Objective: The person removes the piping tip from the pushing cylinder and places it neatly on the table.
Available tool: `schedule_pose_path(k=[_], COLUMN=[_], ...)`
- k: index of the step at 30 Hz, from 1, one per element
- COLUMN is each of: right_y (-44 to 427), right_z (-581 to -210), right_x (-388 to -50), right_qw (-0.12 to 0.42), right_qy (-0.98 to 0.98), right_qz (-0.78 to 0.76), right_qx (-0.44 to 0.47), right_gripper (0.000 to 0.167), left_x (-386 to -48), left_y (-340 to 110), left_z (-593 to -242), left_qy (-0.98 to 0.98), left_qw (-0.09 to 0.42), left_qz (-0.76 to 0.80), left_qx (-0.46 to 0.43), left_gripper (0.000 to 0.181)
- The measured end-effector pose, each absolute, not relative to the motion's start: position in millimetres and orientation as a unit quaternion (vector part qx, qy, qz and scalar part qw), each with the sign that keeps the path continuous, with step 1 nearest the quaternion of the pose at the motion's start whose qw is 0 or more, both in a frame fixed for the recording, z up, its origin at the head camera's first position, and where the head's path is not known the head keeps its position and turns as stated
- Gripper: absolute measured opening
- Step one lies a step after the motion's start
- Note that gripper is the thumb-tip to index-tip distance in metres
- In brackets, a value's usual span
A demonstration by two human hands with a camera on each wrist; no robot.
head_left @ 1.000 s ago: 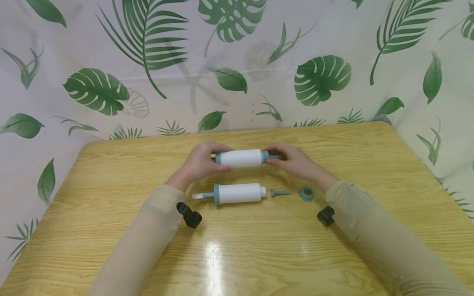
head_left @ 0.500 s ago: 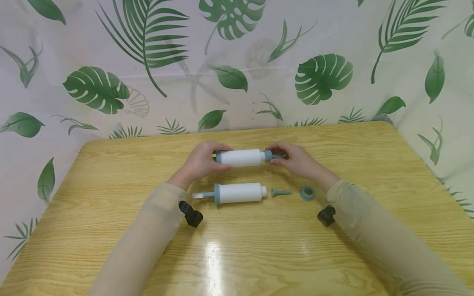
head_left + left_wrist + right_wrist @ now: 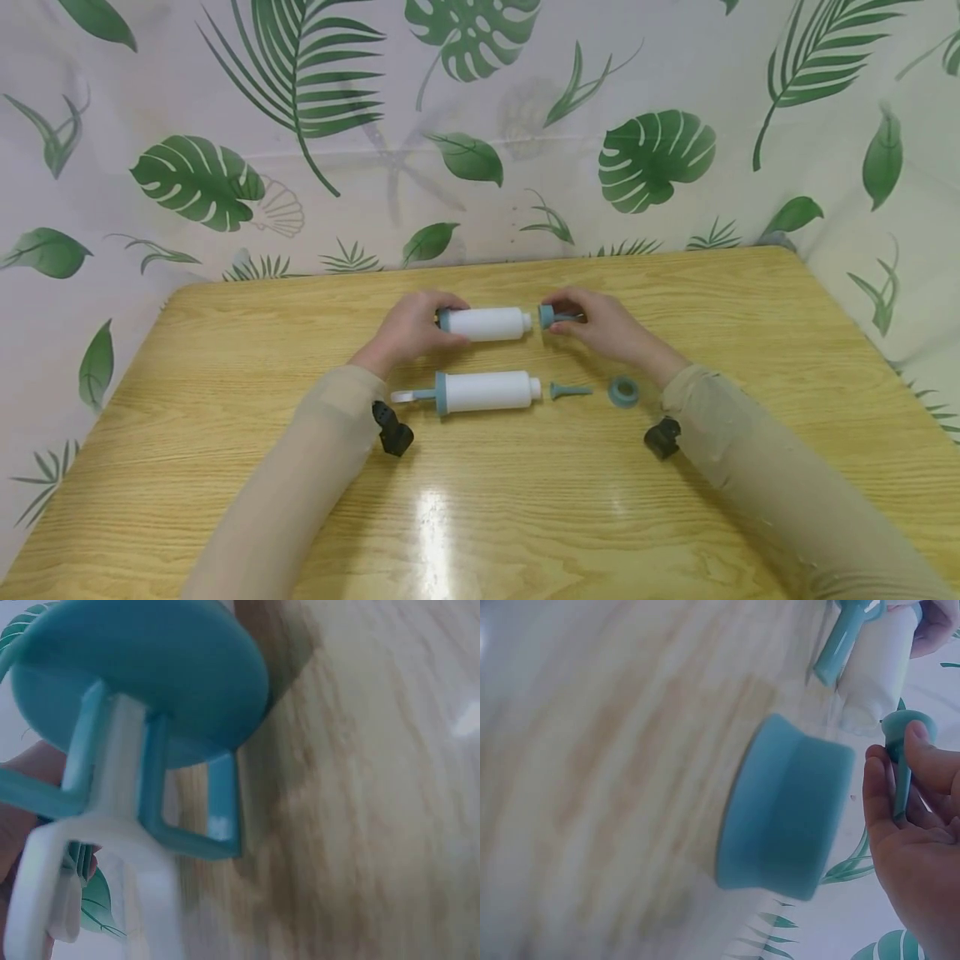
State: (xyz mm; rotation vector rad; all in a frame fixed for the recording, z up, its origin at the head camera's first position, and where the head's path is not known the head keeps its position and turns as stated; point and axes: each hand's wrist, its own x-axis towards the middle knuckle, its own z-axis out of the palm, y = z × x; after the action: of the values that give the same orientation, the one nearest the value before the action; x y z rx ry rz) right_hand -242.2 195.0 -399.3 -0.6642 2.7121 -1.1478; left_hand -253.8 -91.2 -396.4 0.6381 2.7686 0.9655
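At the back of the table my left hand [image 3: 411, 329] grips the flanged left end of a white syringe-like barrel [image 3: 491, 323]. Its narrow white neck, bare, faces right. Just beyond that neck my right hand [image 3: 603, 325] pinches a teal screw cap with a thin nozzle [image 3: 546, 317], apart from the barrel. In the right wrist view the nozzle stem [image 3: 902, 787] runs back between thumb and fingers. A second white barrel [image 3: 487, 392] with a teal flange lies nearer; its white pull handle [image 3: 97, 847] looms large in the left wrist view.
Right of the second barrel lie a loose teal nozzle [image 3: 572, 390] and a teal ring [image 3: 623, 392], in a row on the wooden table [image 3: 525, 500]. A leaf-patterned cloth [image 3: 480, 200] hangs behind the table.
The cap with the nozzle has come off the barrel's neck, and a gap now separates them. My left hand and barrel have lowered slightly; the right hand shifted a little right.
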Motion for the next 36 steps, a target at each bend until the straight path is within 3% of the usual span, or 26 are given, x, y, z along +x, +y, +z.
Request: schedule_pose_path(k=[17,36], right_y=[195.1,193.2], right_z=[-400.8,-398.1], right_x=[-241.3,-241.8], right_qw=[0.064,0.069], right_qy=[0.897,0.898], right_qz=[-0.376,-0.376], right_qx=[-0.223,-0.22], right_gripper=[0.037,0.038], left_x=[-257.9,-256.2], left_y=[-89.6,-93.1], left_z=[-402.6,-398.6], left_qy=[0.92,0.917], left_qw=[0.083,0.086], left_qz=[0.311,0.318], left_qx=[0.225,0.224], left_gripper=[0.046,0.061])
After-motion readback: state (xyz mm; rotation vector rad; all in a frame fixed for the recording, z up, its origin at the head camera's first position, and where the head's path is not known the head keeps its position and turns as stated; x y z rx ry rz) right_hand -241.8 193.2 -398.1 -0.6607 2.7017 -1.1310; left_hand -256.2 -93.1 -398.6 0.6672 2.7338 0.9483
